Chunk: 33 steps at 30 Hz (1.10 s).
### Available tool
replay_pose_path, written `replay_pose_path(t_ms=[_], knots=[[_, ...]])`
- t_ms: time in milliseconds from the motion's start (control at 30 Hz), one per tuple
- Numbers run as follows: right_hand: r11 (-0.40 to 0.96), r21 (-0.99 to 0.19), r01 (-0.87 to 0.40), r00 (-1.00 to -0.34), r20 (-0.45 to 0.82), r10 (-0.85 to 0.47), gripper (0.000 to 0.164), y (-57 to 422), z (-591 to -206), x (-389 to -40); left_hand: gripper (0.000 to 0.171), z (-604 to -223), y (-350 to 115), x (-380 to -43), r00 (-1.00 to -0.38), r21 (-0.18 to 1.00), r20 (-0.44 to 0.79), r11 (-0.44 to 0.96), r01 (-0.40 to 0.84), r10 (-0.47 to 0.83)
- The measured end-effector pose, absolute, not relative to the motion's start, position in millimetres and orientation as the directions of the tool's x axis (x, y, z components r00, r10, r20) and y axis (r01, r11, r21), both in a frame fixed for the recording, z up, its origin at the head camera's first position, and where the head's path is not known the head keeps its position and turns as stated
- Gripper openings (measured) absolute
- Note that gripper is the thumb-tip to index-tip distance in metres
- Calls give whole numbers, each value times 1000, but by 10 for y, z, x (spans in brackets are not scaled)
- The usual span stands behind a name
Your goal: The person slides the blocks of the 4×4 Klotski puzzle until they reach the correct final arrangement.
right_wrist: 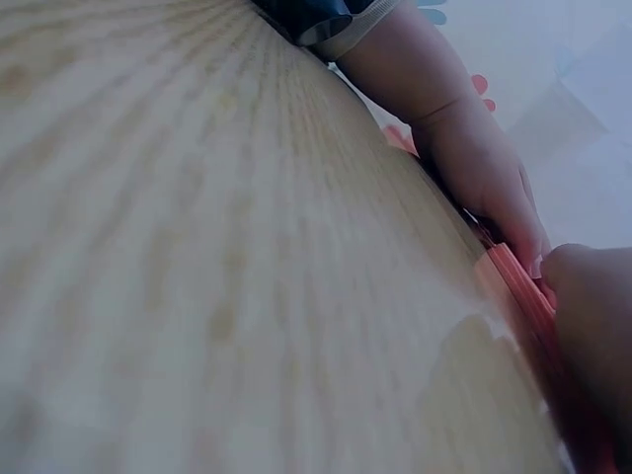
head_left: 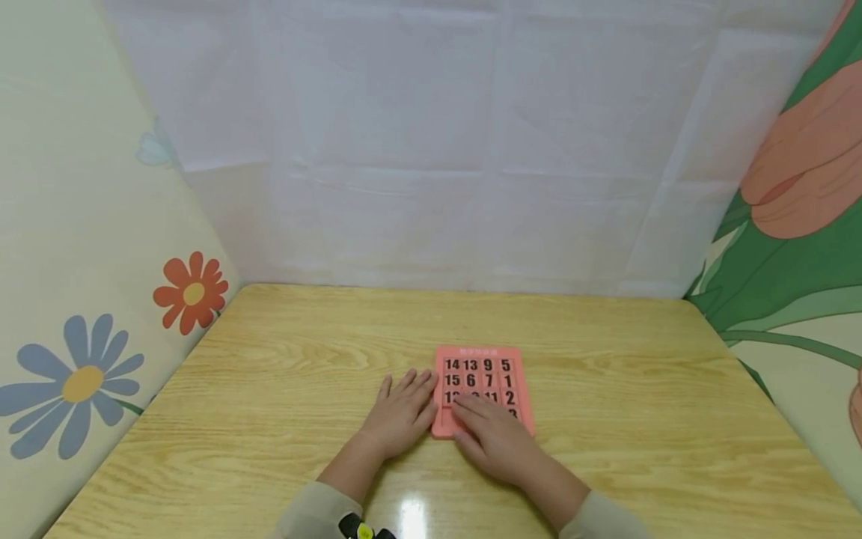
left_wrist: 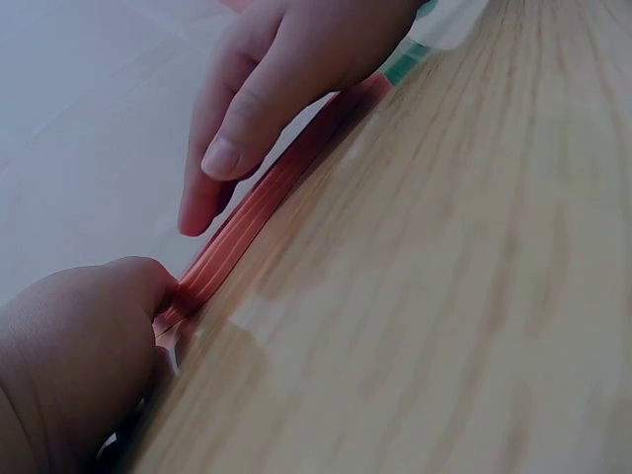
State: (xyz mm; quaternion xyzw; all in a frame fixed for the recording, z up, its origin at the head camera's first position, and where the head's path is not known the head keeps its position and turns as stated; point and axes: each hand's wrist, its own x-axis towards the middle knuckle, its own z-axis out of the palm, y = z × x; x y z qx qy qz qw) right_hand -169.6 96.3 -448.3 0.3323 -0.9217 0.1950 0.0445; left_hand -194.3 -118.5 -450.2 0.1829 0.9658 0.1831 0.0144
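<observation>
A pink sliding number puzzle (head_left: 480, 380) with black numerals lies flat on the table. My left hand (head_left: 397, 415) rests on the tabletop along the puzzle's left side, fingers extended, the thumb side touching its edge. Over the lower tiles lies my right hand (head_left: 497, 440), its fingertips on the row below 15, 6, 7 and 1. That hand covers part of the two lower rows; an empty slot shows at the bottom left. The left wrist view shows the puzzle's side (left_wrist: 237, 232) between both hands. In the right wrist view, the right hand (right_wrist: 597, 326) hides most of the puzzle.
The wooden table (head_left: 303, 352) extends around the puzzle on every side. Behind it hangs a white sheet (head_left: 431, 150). Flower-printed cloths stand at the left (head_left: 81, 224) and right (head_left: 795, 262). A dark strap with a yellow spot (head_left: 365, 531) is at the left sleeve.
</observation>
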Motion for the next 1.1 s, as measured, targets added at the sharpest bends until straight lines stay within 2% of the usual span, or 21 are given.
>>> replay_pose_path(t_ms=[333,700,1100], knots=[[722,-316,-615,-787,192,-586,48,890,-4508,-1790,52,-4475,-1172,-1937,-935,363,38,867,342,354],[723,-317,-614,-784,144,-603,48,916,-4512,-1722,52,-4483,-1177,-1934,-934,362,39,866,344,355],[688,-303,-660,-750,201,-631,45,954,-4526,-1599,53,-4490,-1194,-1940,-932,367,41,862,350,361]])
